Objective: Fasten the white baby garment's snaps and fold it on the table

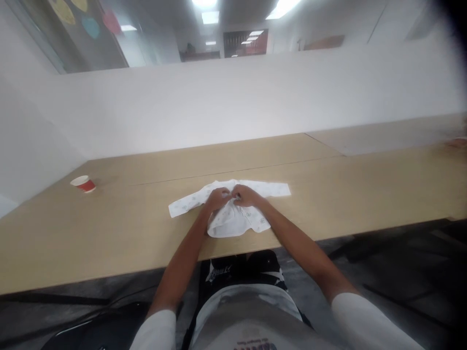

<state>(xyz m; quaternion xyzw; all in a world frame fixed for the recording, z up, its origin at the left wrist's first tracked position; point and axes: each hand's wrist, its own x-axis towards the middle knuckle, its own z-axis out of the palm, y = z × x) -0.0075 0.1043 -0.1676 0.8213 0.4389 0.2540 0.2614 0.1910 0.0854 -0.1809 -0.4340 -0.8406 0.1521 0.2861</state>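
A small white long-sleeved shirt [233, 224] with a faint printed pattern lies on the wooden table, its sleeves spread to left and right. My left hand [218, 198] pinches the cloth at the upper middle of its front. Close beside it, my right hand [245, 195] has its fingers closed on the same part of the shirt. The fingertips of both hands nearly meet there, and they hide the bit of cloth between them. Below my hands the hem hangs loosely open toward the near table edge.
A red and white paper cup [84, 183] stands at the left of the table [138, 233]. Behind the table rises a white wall [226, 107] with a window above it. A dark chair [98, 330] is at the lower left. Something reddish, blurred, lies at the far right edge.
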